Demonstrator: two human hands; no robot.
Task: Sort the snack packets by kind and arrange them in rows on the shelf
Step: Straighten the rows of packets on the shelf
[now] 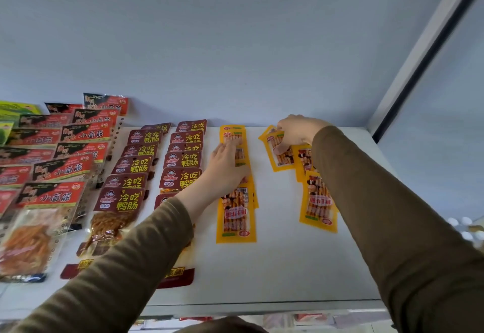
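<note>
On the white shelf (275, 267) lie two rows of yellow snack packets. My left hand (226, 165) rests flat with straight fingers on the left yellow row (235, 217), which runs front to back in an overlapping line. Further right, my right hand (296, 131) pinches a yellow packet (279, 157) at the back end of the looser right yellow row (318, 201). Dark red packets (183, 159) fill two rows to the left of my left arm. Red-and-black packets (65, 170) fill further rows at the far left.
A few green packets (15, 110) show at the far left edge. The shelf's back wall (235, 57) rises just behind the rows, and a side post (408, 70) closes the right end. Bare shelf lies between the yellow rows and toward the front edge.
</note>
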